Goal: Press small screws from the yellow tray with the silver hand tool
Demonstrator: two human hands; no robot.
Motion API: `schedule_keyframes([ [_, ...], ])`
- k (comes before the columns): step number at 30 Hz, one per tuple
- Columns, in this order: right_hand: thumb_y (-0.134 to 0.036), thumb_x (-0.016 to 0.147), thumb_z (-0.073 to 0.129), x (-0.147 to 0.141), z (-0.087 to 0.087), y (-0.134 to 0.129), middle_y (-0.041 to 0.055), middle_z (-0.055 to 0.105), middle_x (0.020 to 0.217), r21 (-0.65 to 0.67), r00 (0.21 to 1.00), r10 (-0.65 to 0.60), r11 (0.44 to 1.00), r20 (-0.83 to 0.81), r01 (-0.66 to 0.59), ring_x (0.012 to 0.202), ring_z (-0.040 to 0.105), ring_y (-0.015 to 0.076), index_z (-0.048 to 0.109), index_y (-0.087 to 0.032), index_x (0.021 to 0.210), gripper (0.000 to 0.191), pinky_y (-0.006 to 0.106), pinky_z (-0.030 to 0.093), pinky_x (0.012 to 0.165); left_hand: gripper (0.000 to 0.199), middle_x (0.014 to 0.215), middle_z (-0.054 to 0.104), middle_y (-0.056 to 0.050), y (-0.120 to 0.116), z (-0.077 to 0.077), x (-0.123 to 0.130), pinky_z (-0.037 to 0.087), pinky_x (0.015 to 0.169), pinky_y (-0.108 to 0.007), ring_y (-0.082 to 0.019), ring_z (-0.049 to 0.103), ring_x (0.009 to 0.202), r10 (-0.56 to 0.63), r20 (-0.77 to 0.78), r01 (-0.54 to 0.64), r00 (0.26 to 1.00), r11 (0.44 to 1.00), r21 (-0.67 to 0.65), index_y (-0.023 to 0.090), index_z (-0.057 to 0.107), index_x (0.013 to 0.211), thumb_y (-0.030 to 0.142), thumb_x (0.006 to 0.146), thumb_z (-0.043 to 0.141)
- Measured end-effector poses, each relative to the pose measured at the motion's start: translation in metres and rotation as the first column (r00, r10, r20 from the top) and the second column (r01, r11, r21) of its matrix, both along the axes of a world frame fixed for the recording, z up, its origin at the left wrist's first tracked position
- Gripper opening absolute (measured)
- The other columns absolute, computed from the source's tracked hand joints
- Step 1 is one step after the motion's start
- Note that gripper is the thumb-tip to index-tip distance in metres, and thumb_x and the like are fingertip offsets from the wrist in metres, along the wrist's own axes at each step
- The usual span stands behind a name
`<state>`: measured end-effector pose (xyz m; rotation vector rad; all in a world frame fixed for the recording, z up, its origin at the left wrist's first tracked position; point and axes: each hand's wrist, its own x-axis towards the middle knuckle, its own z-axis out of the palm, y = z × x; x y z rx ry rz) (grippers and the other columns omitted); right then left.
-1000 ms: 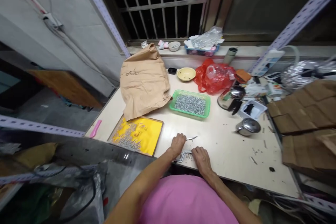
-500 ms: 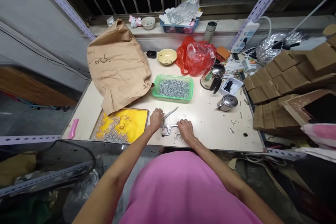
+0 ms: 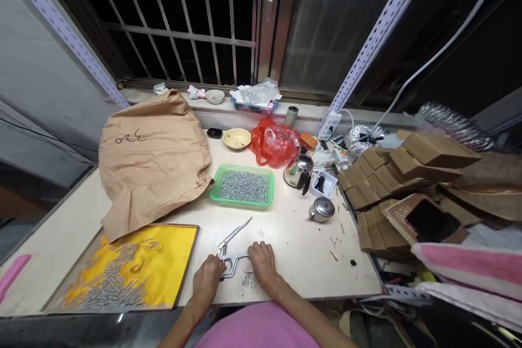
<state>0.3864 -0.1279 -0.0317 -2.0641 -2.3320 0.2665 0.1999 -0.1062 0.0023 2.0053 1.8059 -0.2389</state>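
A silver plier-like hand tool [image 3: 234, 266] lies on the table near the front edge, its long curved lever [image 3: 237, 231] spread away from the lower arm. My right hand [image 3: 263, 262] is closed on the right end of the lower arm. At the tool's left end, my left hand [image 3: 206, 278] has its fingers pinched together against the jaw; what they hold is too small to make out. Short metal pins are heaped on a yellow-lined tray [image 3: 173, 253] left of that hand. Beyond the tool, a green basket [image 3: 242, 204] is filled with similar metal pins.
A large brown paper sack [image 3: 157, 157] covers the back left. Behind the basket are a yellow bowl [image 3: 236, 139] and a red plastic bag [image 3: 275, 144]. A kettle [image 3: 298, 171] and a metal cup [image 3: 322, 209] stand right, with stacked cardboard boxes [image 3: 375, 174] past the table's edge.
The view has tipped upward, showing more window. My left hand has come from beside the lever toward me, to the tool's left end. My right hand stays on the lower arm.
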Motion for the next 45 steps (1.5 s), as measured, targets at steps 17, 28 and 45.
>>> schedule_keyframes([
  [17,-0.019,0.096,0.042,0.011,0.015,-0.015,0.0066,0.061,0.097,-0.109,0.998,0.018,0.994,0.067,-0.01,0.089,0.049,0.0193,0.061,-0.02,0.095,0.019,0.031,0.027,0.073,0.014,0.103,0.059,-0.006,-0.033,-0.006,0.005,0.044,0.076,-0.027,-0.017,0.061,0.087,0.291,0.274,-0.314,0.917,0.948,0.046,0.016,0.06,0.099,0.022,0.087,0.055],
  [28,-0.02,0.097,0.041,0.018,0.021,-0.016,0.0048,0.062,0.097,-0.154,0.999,0.008,0.988,0.046,-0.001,0.088,0.051,0.0184,0.062,-0.021,0.097,0.021,0.031,0.026,0.072,0.029,0.109,0.064,-0.013,-0.036,-0.016,-0.024,0.046,0.091,-0.033,-0.022,0.06,0.104,0.457,0.368,-0.553,0.81,0.804,0.22,0.01,0.057,0.115,0.019,0.092,0.042],
  [45,-0.016,0.095,0.042,0.011,0.011,-0.02,0.0061,0.062,0.097,-0.094,0.998,0.034,0.995,0.052,-0.029,0.09,0.052,0.0199,0.062,-0.021,0.095,0.021,0.031,0.029,0.073,0.037,0.1,0.062,-0.016,0.005,-0.002,-0.015,0.055,0.07,-0.03,-0.023,0.068,0.087,0.124,-0.303,-0.085,0.945,0.987,0.137,0.009,0.059,0.106,0.0,0.089,0.028],
])
